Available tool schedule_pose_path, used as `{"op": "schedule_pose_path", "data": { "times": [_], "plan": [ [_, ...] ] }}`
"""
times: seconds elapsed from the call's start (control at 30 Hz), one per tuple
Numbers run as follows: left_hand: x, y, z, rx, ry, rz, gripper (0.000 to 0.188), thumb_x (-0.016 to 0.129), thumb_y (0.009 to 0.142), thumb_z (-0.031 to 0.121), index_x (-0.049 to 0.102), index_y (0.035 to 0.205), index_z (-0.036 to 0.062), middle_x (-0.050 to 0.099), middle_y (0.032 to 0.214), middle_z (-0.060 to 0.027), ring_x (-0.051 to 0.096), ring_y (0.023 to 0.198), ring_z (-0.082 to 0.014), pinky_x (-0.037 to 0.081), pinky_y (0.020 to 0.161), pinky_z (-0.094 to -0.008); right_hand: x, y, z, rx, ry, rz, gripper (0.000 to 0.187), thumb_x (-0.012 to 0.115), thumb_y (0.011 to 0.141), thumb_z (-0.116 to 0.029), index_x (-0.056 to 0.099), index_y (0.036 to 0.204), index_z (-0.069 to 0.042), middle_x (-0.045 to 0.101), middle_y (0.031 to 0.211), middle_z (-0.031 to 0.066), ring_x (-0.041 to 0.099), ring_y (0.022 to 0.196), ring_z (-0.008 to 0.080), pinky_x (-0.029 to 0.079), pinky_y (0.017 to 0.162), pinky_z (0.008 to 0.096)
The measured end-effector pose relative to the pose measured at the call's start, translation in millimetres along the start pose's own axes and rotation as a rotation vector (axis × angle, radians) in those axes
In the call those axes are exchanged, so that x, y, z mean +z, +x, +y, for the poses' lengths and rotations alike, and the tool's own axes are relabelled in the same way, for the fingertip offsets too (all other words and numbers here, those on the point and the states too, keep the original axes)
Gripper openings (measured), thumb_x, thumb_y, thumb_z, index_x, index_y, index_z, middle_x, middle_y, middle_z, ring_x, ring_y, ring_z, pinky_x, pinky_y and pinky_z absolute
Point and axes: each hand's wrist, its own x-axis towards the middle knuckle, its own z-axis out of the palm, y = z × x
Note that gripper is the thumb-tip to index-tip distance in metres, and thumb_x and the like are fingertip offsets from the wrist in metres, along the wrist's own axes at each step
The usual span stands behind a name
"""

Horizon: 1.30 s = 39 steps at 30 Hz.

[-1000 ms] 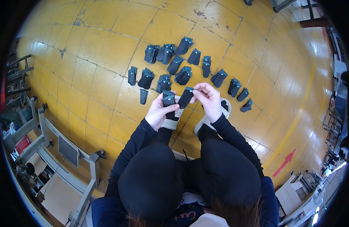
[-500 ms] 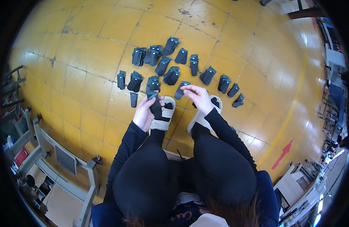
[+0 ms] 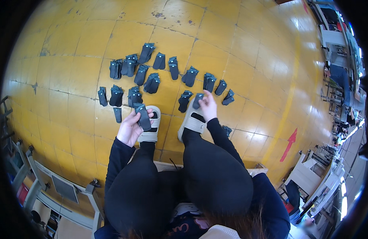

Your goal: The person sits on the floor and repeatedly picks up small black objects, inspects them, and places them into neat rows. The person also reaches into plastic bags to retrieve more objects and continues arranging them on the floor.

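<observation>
My left hand [image 3: 130, 126] grips a dark, flat, tongue-shaped piece [image 3: 143, 118], held over the left sandal [image 3: 150, 134]. Between the fingers of my right hand [image 3: 208, 107] is a smaller-looking dark piece [image 3: 198, 101], above the toe of the right sandal [image 3: 194, 124]. Bundles of similar pieces lie on the floor beyond, with greenish upper ends and small pale marks. The closest to my right hand are a bundle [image 3: 184, 101] to its left and another bundle [image 3: 209, 81] farther out. Near my left hand lie a bundle [image 3: 134, 96] and a single narrow piece [image 3: 117, 115].
The yellow tiled floor [image 3: 72, 119] carries a red arrow [image 3: 289, 145] at the right. A metal frame [image 3: 72, 177] stands at the lower left, and work benches [image 3: 311, 175] line the right. Another dark bundle [image 3: 227, 130] lies beside my right forearm.
My view has shifted right. My right hand has carried its piece rightward, from between the sandals to over the right sandal. My left hand still holds its piece, now turned flatter.
</observation>
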Motion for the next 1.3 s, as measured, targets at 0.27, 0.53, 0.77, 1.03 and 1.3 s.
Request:
{"op": "schedule_pose_path", "data": {
  "times": [0.27,0.53,0.77,1.03,1.3],
  "plan": [
    [-2,-4,2,0.122,-0.013,-0.065,0.048,0.050,0.094,0.011,0.032,0.137,0.0005,0.054,0.120,-0.0143,0.057,0.106,-0.0201,0.050,0.089,-0.0332,-68,83,81,0.189,0.126,0.307,0.039,0.065,0.077,0.002,0.056,0.115,-0.001,0.055,0.069,0.0022,0.056,0.061,0.0104,0.047,0.054,0.0258],
    [7,-8,4,0.153,0.067,0.010,0.039,0.058,0.089,0.005,0.048,0.126,0.0023,0.063,0.105,-0.0058,0.063,0.091,-0.0121,0.052,0.076,-0.0250,-58,82,60,0.074,-0.302,0.377,0.039,0.070,0.075,-0.013,0.062,0.112,-0.004,0.061,0.101,0.0110,0.057,0.088,0.0177,0.047,0.078,0.0309],
    [5,-3,-2,0.162,0.277,0.043,0.026,0.063,0.087,0.007,0.058,0.112,0.0034,0.066,0.094,0.0007,0.061,0.077,-0.0026,0.047,0.063,-0.0154,6,14,-124,-0.152,0.205,-0.334,0.020,0.061,0.086,-0.004,0.063,0.106,-0.003,0.061,0.099,0.0013,0.056,0.085,0.0073,0.044,0.077,0.0214],
    [5,-2,-5,0.116,0.266,0.010,0.024,0.062,0.088,0.008,0.058,0.111,0.0024,0.065,0.096,0.0000,0.059,0.079,-0.0024,0.046,0.066,-0.0159,40,-19,-183,-0.674,-0.031,-0.645,0.026,0.069,0.078,-0.012,0.064,0.104,-0.005,0.059,0.104,0.0088,0.058,0.096,0.0252,0.048,0.083,0.0323],
    [10,-4,0,0.009,0.080,0.021,0.027,0.062,0.089,0.011,0.057,0.114,0.0032,0.064,0.099,-0.0013,0.061,0.083,-0.0058,0.050,0.072,-0.0211,42,-19,-180,-0.838,-0.051,-0.558,0.016,0.070,0.073,-0.005,0.061,0.086,-0.004,0.063,0.090,0.0062,0.061,0.085,0.0227,0.049,0.075,0.0329]
  ]
}}
